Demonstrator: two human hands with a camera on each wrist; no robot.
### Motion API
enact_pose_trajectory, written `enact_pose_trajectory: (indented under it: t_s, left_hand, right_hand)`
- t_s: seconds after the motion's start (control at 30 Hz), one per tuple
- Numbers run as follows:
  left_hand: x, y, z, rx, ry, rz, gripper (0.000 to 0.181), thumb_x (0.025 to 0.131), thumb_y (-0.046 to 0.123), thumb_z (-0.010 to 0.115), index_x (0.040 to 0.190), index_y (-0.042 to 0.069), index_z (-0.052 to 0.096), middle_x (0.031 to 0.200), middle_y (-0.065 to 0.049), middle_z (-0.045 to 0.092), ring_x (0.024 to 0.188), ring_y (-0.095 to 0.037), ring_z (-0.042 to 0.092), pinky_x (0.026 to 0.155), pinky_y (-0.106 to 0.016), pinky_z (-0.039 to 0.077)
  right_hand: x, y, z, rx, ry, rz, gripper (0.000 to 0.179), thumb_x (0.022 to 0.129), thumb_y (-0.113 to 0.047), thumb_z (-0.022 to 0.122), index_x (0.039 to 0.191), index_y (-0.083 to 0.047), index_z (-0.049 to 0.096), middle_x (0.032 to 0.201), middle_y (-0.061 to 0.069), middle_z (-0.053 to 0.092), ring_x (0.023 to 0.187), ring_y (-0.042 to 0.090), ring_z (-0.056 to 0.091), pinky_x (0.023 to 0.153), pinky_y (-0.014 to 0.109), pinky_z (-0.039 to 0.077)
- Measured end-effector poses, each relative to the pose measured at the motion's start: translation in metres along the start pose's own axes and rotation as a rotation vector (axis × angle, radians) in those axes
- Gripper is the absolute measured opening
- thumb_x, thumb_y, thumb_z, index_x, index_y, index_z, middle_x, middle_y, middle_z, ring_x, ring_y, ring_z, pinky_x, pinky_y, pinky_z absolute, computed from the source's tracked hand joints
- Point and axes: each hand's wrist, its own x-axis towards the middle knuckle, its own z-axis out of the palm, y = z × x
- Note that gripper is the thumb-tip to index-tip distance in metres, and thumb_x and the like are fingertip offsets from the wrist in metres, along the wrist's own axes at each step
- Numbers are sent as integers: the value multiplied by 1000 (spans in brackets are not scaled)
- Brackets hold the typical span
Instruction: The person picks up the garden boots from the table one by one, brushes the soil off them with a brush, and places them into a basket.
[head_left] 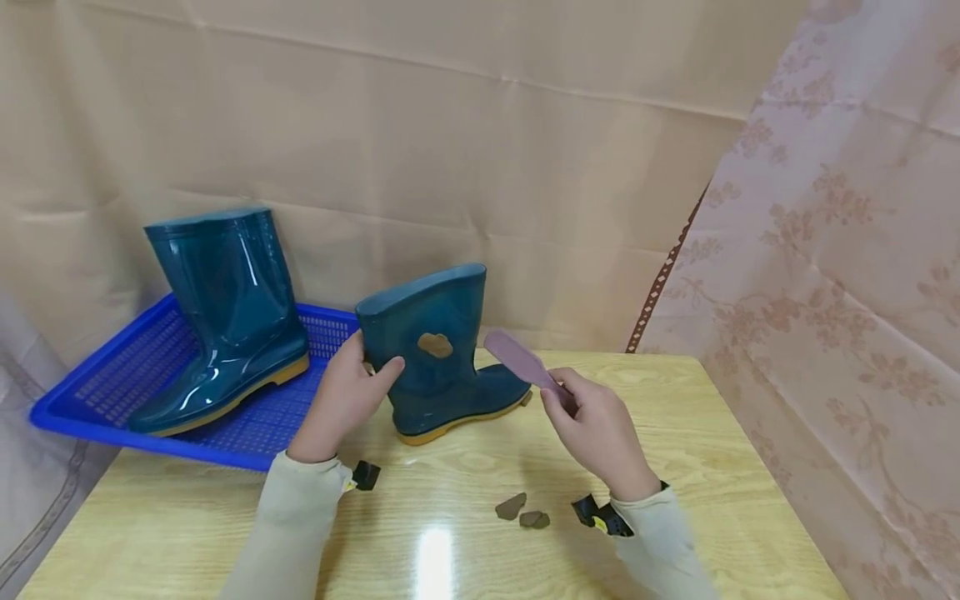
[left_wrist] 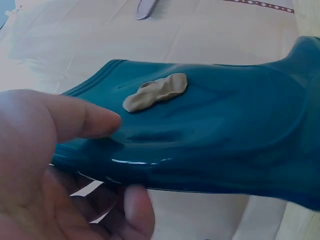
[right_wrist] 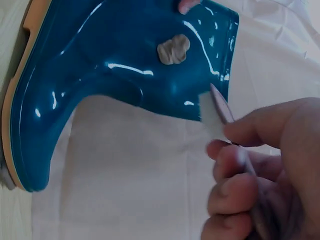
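Observation:
A teal rain boot [head_left: 435, 392] with a yellow sole stands upright on the table, its toe to the right. On its shaft sticks a brown, mud-like lump [head_left: 435, 345], seen also as a raised lump [left_wrist: 156, 93] in the left wrist view. My left hand [head_left: 348, 396] grips the back of the shaft, thumb on the near side and fingers behind. Held by its handle in my right hand [head_left: 596, 425] is a mauve brush [head_left: 519, 358]. Its pale bristles [right_wrist: 211, 116] show in the right wrist view. The brush head is raised above the toe, apart from the boot.
At the left, a second teal rain boot [head_left: 232, 308] stands in a blue plastic basket [head_left: 157, 446]. Several brown flakes [head_left: 512, 506] lie on the wooden table [head_left: 420, 517] between my forearms. Another brown bit [head_left: 527, 399] is at the boot's toe. A beige curtain [head_left: 450, 125] hangs behind.

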Motion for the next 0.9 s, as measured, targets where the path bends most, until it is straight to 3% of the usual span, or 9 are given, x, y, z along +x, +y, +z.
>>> enact_pose_trajectory:
  t_s: [0.13, 0.3, 0.43, 0.57, 0.67, 0.73, 0.83, 0.9]
  left_hand:
    - [-2, 5, -1, 11, 9, -16, 60, 104, 25, 63, 154, 9, 35, 147, -18, 53, 129, -38, 54, 109, -65, 41]
    - [-5, 8, -1, 44, -45, 18, 59, 106, 27, 61, 156, 13, 34, 151, -14, 52, 133, -36, 53, 107, -62, 44]
    - [-6, 9, 0, 49, -90, 68, 62, 110, 24, 53, 163, 16, 23, 165, -11, 35, 147, -36, 39, 112, -63, 40]
    - [-7, 10, 0, 38, -106, 94, 68, 111, 21, 50, 166, 19, 10, 171, -9, 20, 153, -37, 27, 115, -64, 35]
    - [-7, 11, 1, 28, -104, 95, 67, 108, 20, 56, 164, 22, 20, 165, -9, 32, 143, -34, 41, 108, -60, 44]
    - [-8, 13, 0, 48, -100, 80, 60, 106, 19, 59, 158, 20, 29, 153, -11, 42, 128, -32, 49, 97, -53, 50]
    - [-10, 15, -1, 116, -78, 57, 50, 102, 17, 60, 148, 14, 41, 134, -13, 46, 112, -30, 48, 85, -43, 51]
    - [-11, 17, -2, 155, -63, 40, 43, 101, 16, 60, 142, 11, 46, 126, -14, 47, 109, -30, 49, 84, -43, 52]
  right_hand:
    - [1, -5, 7, 66, 74, -17, 16, 98, -13, 71, 115, -14, 70, 62, -11, 47, 48, 4, 37, 44, 24, 29]
    - [3, -7, 17, 139, 176, -86, 13, 95, -7, 73, 107, -10, 72, 63, -11, 47, 49, 3, 38, 44, 21, 30]
    - [4, -7, 19, 172, 243, -160, 10, 92, -4, 74, 101, -9, 76, 66, -11, 50, 52, 2, 42, 46, 17, 33]
    - [5, -8, 18, 159, 235, -173, 12, 91, -4, 74, 99, -12, 77, 66, -10, 51, 52, 3, 42, 47, 17, 31]
    - [5, -9, 17, 125, 187, -144, 12, 91, -7, 75, 100, -13, 75, 64, -11, 49, 51, 2, 40, 46, 17, 28]
    - [4, -10, 16, 107, 159, -128, 13, 90, -9, 76, 102, -13, 74, 63, -12, 46, 50, 1, 38, 45, 18, 27]
    - [3, -10, 16, 93, 146, -111, 17, 89, -10, 76, 105, -12, 72, 63, -13, 45, 49, 0, 37, 43, 19, 26]
    - [3, -10, 16, 89, 151, -109, 18, 89, -10, 76, 106, -12, 71, 63, -13, 45, 49, 1, 37, 43, 20, 27]
